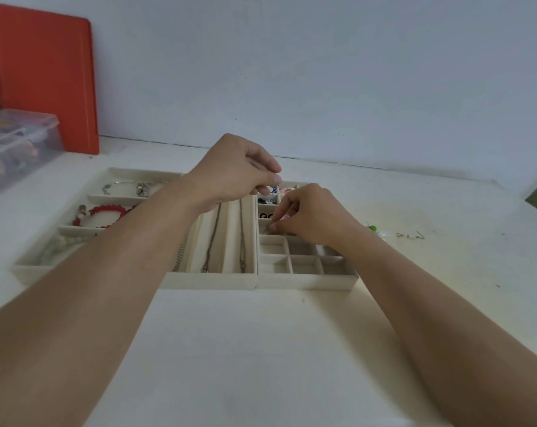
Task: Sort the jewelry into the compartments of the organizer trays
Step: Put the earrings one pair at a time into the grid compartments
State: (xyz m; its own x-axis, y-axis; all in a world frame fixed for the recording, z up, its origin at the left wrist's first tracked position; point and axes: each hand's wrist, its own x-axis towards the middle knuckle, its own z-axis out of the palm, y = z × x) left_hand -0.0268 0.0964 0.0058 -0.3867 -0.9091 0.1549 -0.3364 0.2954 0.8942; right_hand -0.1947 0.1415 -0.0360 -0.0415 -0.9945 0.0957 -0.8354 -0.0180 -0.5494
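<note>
Over the grid tray, both hands pinching small pieces

Over the right-hand grid tray (pixel 307 280) both hands work close together. Right hand (pixel 313 214) is low in a mid-row cell on the tray's left side, fingers (pixel 276 224) curled together in a pinch on something too small to identify, likely an earring. Left hand (pixel 230 174) hovers higher, just above the tray's far-left cells, fingers pinched together; whether they hold a piece, cannot tell. A blue-white bead (pixel 273 189) sits right under those fingertips.

Key relation: the target cell lies directly beneath the right fingers, so the drop looks like a straight release; right hand is clearly the nearer one. Near rows of the grid look unfilled.

Remaining loose jewelry: green-bead earrings (pixel 396 233) on the worktop (pixel 261 349), right of the tray and beside the right forearm, long axis roughly left-right. Right hand is nearer for that too.

Already sorted: chains (pixel 213 238) lying lengthwise, near-to-far, in the middle tray (pixel 208 280); red bead bracelet (pixel 104 215), a pale bead strand and a silver bangle (pixel 128 186) in the left tray (pixel 30 271).

Orange folder (pixel 45 78) and clear plastic box (pixel 17 143) at far left. No readable writing or brand; a black piece with white marks (pixel 265 215) in one cell is not legible
</note>
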